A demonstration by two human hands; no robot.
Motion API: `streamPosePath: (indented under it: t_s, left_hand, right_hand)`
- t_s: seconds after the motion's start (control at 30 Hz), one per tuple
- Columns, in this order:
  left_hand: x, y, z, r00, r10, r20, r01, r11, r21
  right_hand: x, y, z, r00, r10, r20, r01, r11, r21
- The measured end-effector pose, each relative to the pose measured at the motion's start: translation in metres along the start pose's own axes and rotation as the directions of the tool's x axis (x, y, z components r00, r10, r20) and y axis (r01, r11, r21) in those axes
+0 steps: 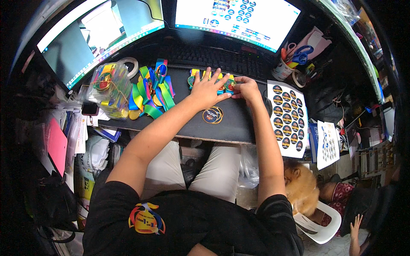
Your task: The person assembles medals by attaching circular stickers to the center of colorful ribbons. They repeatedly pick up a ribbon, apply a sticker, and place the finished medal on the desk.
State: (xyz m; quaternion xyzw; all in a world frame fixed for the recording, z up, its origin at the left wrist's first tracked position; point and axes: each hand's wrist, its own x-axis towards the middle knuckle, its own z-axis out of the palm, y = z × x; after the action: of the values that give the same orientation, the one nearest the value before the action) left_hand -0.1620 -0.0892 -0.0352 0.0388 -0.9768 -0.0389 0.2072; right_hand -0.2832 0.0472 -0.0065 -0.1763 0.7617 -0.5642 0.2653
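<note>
A row of medals (229, 85) with folded yellow, blue and green ribbons lies on the black desk, in front of the keyboard. My left hand (206, 90) rests over this row with its fingers spread, hiding most of the middle. At the right end of the row, my right hand (247, 91) has its thumb and fingers closed at the edge of the last medal, which has a red and green face. Nearer to me lies a small overlapping stack of gold-rimmed round medals (211, 115) with dark printed faces.
Left of my hands sit a heap of multicoloured ribbons (165, 94) with medals, and banded clear plastic cases (117, 91). A sheet of round stickers (287, 119) overhangs the desk's right side. Behind it stands a cup (282, 71) with scissors. Two monitors (237, 19) rise beyond the keyboard (200, 57).
</note>
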Motion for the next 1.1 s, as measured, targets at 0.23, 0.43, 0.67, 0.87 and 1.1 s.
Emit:
streamPosePath:
  t_s: [0.23,0.43,0.67,0.87,1.1]
  left_hand:
    - [0.0,-0.001,0.004,1.0,-0.006,-0.022,0.006,1.0,-0.006]
    - [-0.001,-0.001,0.004,1.0,0.007,-0.027,-0.007,1.0,-0.001]
    - [0.0,0.001,-0.004,0.997,0.026,-0.068,-0.024,1.0,0.018]
    - [-0.017,0.013,-0.057,0.988,-0.101,-0.116,0.099,0.995,-0.017]
    - [-0.104,-0.011,-0.116,0.897,-0.432,-0.091,0.389,0.872,-0.298]
  right_hand:
    - [0.002,-0.002,-0.001,1.0,0.024,-0.014,-0.025,0.99,-0.139]
    - [-0.004,0.0,-0.002,1.0,0.013,-0.024,-0.015,0.995,-0.096]
    - [-0.005,-0.003,-0.005,0.998,-0.006,-0.066,-0.013,0.961,-0.278]
    - [-0.012,-0.02,0.023,0.793,-0.57,-0.216,0.273,0.648,-0.711]
    - [-0.002,-0.061,0.139,0.797,-0.548,0.255,0.604,0.724,-0.333]
